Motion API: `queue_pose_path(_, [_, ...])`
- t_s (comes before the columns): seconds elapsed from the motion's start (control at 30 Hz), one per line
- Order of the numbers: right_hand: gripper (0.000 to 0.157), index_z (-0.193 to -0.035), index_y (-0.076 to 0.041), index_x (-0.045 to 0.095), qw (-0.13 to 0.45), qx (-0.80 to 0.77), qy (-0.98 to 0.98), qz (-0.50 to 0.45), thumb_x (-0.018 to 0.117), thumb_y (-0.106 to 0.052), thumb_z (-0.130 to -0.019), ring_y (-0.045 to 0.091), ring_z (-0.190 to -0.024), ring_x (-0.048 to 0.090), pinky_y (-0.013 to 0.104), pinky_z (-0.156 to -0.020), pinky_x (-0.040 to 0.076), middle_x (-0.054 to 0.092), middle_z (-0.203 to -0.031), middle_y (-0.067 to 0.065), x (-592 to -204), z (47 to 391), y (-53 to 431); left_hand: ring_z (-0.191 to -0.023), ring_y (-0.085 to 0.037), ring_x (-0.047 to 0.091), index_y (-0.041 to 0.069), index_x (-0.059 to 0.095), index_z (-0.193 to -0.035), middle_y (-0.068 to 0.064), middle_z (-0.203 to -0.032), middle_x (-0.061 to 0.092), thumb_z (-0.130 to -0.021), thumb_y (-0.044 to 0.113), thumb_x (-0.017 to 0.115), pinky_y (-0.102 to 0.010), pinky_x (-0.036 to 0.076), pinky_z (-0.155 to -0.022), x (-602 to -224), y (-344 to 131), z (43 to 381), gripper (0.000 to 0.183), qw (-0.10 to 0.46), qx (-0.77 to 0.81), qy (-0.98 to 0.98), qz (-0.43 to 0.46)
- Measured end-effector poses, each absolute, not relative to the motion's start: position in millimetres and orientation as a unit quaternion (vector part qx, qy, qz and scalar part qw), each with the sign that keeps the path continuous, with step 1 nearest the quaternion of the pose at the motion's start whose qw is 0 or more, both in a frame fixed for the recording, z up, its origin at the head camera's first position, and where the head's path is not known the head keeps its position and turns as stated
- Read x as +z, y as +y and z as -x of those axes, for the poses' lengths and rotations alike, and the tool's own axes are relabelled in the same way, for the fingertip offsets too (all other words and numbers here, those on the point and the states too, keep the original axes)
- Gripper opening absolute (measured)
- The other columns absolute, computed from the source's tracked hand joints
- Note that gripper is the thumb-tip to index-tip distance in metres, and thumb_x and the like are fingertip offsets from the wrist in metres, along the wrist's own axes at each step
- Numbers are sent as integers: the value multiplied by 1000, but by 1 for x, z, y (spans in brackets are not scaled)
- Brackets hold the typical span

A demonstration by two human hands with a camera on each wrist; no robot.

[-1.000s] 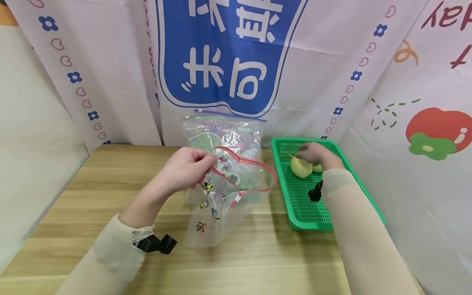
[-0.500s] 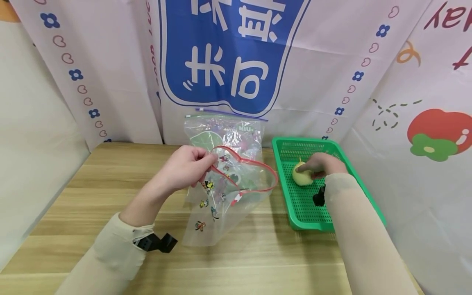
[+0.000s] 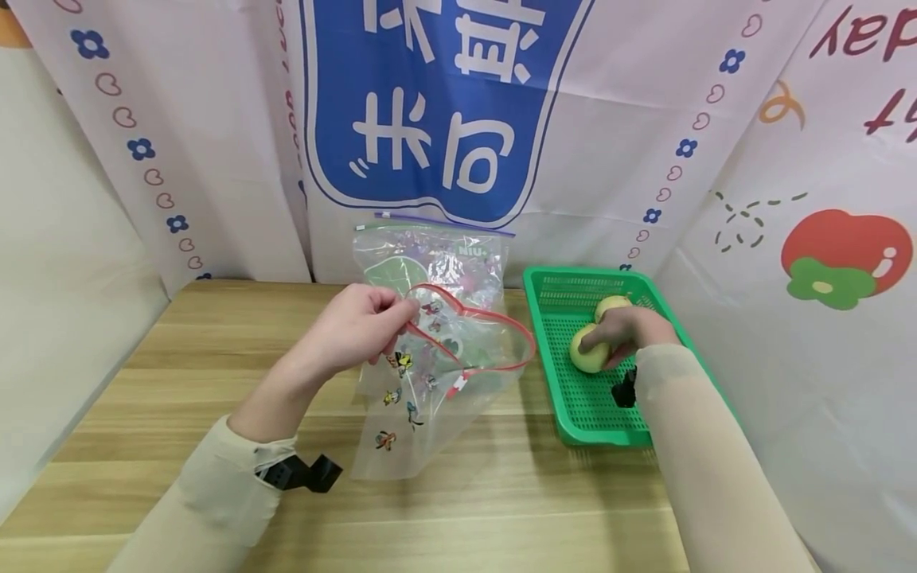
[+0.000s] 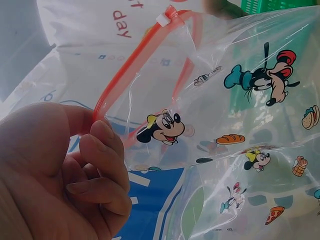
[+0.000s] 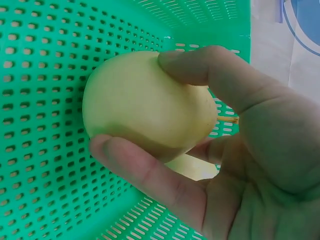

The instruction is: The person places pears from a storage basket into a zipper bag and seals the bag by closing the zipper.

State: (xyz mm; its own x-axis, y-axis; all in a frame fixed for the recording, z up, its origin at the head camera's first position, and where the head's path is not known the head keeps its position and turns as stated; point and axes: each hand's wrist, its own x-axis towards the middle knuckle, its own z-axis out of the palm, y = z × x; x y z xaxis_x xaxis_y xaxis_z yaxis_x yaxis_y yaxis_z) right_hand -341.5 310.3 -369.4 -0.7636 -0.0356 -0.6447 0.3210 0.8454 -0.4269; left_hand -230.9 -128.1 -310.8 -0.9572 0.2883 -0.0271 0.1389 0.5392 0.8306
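My left hand (image 3: 363, 325) pinches the red slider rim of a clear zip bag (image 3: 408, 422) printed with cartoon figures. The bag's mouth gapes, with its red slider (image 4: 170, 17) on the edge away from my fingers. Over in the green basket (image 3: 583, 437), my right hand (image 3: 630, 333) grips a pale yellow pear (image 3: 589, 350) between thumb and fingers. In the right wrist view this pear (image 5: 145, 105) lies on its side, its stem toward the palm. Behind it is a second pear (image 3: 613, 303), partly covered by the hand.
More clear zip bags (image 3: 473, 263), with purple and green closures, lie behind the held bag against the printed cloth backdrop (image 3: 573, 159). The basket stands on the right of the wooden table (image 3: 215, 358), close to the right cloth wall (image 3: 788, 382).
My right hand has come down and toward me in the basket and now grips a pear, which has shifted nearer with it. The second pear shows behind. My left hand keeps its pinch.
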Motion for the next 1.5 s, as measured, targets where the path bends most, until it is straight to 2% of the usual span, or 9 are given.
queue_pose_path(0.17, [61,-137,4,53,339,-251,903,-76,77,-37,-99,26,-95,80,41,-91,67,67,-120,18,-368,337,310,-51,-18,53,12,59,-74,-2,-58,60,-109,38,60,-29,37,-49,-311,-128,230,44,78,466,872,-125])
queue_pose_path(0.43, [58,-129,2,58,332,-231,912,-65,77,-44,-98,29,-97,80,46,-95,65,67,-116,15,-375,339,316,-51,-18,53,12,59,-74,0,-58,60,-109,38,60,-30,39,-50,-312,-128,230,44,77,465,873,-127])
queue_pose_path(0.67, [51,-113,-2,63,315,-217,924,-22,71,-50,-99,25,-83,78,42,-84,67,69,-102,12,-374,340,324,-51,-18,52,12,60,-74,-2,-59,60,-110,37,59,-29,39,-51,-315,-126,231,43,83,469,871,-123])
queue_pose_path(0.8, [58,-114,-1,62,245,-252,936,1,68,-58,-101,22,-75,70,39,-73,67,69,-95,13,-360,340,323,-51,-18,52,12,60,-74,-2,-59,61,-110,36,59,-29,38,-50,-315,-125,231,43,83,469,871,-123])
queue_pose_path(0.93, [70,-123,-1,60,147,-308,940,11,64,-67,-102,22,-79,67,36,-69,63,68,-101,14,-331,336,309,-51,-19,53,12,60,-73,-1,-58,60,-109,37,59,-30,40,-52,-313,-125,231,44,80,465,873,-123])
queue_pose_path(1.07, [72,-130,-7,62,98,-353,930,27,63,-73,-100,22,-81,67,34,-68,59,67,-108,11,-296,322,277,-52,-20,55,12,60,-73,-2,-58,61,-109,38,59,-31,42,-52,-311,-125,231,44,79,462,875,-123])
queue_pose_path(1.2, [63,-138,-13,64,99,-376,918,82,69,-64,-102,24,-81,65,32,-67,57,66,-111,10,-275,303,240,-52,-19,54,12,60,-74,-2,-59,61,-109,38,59,-32,43,-52,-311,-124,232,43,82,464,873,-123])
queue_pose_path(1.33, [56,-146,-17,62,116,-392,899,158,75,-50,-102,32,-88,64,35,-74,58,66,-115,12,-271,287,214,-51,-18,53,12,60,-74,-2,-60,61,-109,36,58,-31,43,-52,-312,-119,233,43,84,466,872,-125])
queue_pose_path(1.5, [54,-141,-20,61,139,-348,892,255,84,-42,-97,31,-99,64,39,-83,60,66,-120,8,-272,274,188,-51,-18,52,11,61,-73,-1,-59,59,-109,34,57,-30,44,-53,-311,-114,234,43,78,467,872,-122])
